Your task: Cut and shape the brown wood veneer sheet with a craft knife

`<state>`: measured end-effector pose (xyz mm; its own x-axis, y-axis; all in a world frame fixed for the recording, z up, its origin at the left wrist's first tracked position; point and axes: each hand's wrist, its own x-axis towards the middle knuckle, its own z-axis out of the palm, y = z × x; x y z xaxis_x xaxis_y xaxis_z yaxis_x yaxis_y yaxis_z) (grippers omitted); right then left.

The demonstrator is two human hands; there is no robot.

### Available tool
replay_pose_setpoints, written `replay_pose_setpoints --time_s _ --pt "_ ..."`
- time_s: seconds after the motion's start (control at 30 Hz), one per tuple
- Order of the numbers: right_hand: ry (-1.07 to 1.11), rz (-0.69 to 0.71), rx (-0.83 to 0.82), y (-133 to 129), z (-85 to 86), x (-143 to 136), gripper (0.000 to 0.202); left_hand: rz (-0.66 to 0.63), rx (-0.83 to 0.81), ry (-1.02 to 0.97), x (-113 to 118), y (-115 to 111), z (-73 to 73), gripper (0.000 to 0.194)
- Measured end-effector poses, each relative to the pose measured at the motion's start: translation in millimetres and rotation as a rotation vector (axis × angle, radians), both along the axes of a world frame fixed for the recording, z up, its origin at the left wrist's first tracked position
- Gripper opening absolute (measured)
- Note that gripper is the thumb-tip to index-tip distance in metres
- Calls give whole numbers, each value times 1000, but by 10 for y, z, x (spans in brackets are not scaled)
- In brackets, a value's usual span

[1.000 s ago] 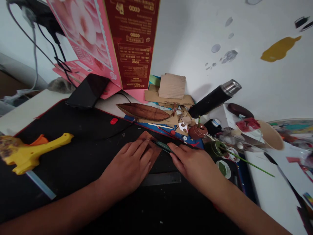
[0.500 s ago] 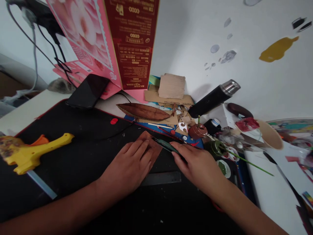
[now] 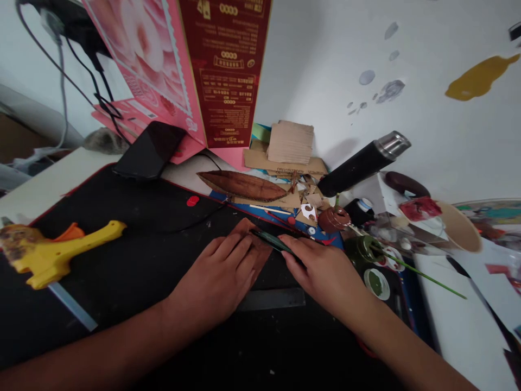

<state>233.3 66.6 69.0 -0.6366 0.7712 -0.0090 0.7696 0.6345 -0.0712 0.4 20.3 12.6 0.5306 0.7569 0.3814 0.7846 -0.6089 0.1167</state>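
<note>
My left hand (image 3: pixel 222 277) lies flat, fingers stretched out and close together, pressing a reddish-brown flat piece (image 3: pixel 262 254) down on the black mat. Part of that piece is hidden under the fingers. In my right hand (image 3: pixel 325 271) is a dark green craft knife (image 3: pixel 271 240), its tip pointing left over the piece near my left fingertips. Whether the tip cuts into the piece I cannot tell. A clear ruler-like strip (image 3: pixel 272 299) lies just below both hands. Beyond them sits a brown boat-shaped object (image 3: pixel 244 185) with a stitched edge.
A yellow glue gun (image 3: pixel 65 252) lies at the left. Behind stand a pink and red box (image 3: pixel 228 81), cardboard pieces (image 3: pixel 291 142) and a black thermos (image 3: pixel 362 167). At the right are a green paint jar (image 3: pixel 362 250) with a green stick and a brown pot (image 3: pixel 334 219).
The knife and my right hand have shifted slightly left across the brown piece, closer to my left fingers. My left hand stays pressed down. The whole view has turned a little left.
</note>
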Motion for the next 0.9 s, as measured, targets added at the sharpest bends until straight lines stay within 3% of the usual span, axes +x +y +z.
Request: replay_pose_setpoints --time_s 0.17,0.4,0.63,0.9 --pt "43 -7 -44 3 19 16 35 -10 10 5 3 10 18 30" --pt "308 -132 -71 -94 -46 72 33 -15 -12 -1 7 10 -3 29" --pt "316 -241 15 -268 -218 94 36 -26 -152 -269 -103 91 35 21" --pt "322 -262 121 -184 -305 214 34 183 -237 -149 -144 273 20 37"
